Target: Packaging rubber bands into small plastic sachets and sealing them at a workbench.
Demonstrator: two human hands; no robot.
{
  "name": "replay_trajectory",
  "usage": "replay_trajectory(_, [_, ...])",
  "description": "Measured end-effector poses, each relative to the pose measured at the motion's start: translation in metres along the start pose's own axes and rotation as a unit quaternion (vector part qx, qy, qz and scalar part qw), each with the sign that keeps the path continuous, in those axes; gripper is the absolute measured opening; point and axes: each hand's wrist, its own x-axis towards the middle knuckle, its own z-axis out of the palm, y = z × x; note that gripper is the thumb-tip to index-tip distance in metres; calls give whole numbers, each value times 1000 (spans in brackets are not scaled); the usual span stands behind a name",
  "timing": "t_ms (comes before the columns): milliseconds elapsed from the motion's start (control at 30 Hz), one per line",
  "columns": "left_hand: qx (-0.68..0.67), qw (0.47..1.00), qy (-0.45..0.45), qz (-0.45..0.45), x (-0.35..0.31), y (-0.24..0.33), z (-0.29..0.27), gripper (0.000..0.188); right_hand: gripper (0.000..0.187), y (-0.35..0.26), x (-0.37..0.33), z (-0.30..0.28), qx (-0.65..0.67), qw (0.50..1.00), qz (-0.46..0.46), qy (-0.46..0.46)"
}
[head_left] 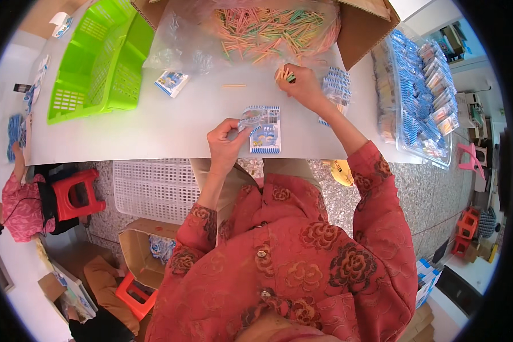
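My left hand (226,141) is closed, thumb and fingers pinching the top edge of a small blue-and-white plastic packet (266,137) that lies near the table's front edge. My right hand (302,86) is curled around a bunch of short coloured sticks (285,75), some pale orange and some green, with their ends showing at the fingers. Beyond it, a clear bag in a cardboard box holds a heap of pink, green and yellow sticks (268,31). One loose stick (234,86) rests on the table between the bag and the packet.
A stack of packets (336,88) lies beside my right forearm. Further right stands a clear bin (399,128) of filled packets. A green basket (111,97) and a single packet (171,83) are on the left. Cardboard flaps (370,28) edge the box. Another person (25,199) works at far left.
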Motion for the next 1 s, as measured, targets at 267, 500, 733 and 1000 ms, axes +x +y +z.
replay_trajectory(267, [18,999,5,35,15,3,12,10,13,-97,-26,-51,329,934,79,-115])
replay_trajectory(500, [12,997,-29,70,20,13,25,11,12,-97,-30,-52,311,929,104,-172])
replay_trajectory(733, [25,996,-39,79,21,14,26,12,13,-98,-32,-51,252,952,70,-159])
replay_trajectory(1000, [26,996,-42,78,22,14,24,8,11,-103,-29,-51,214,963,52,-152])
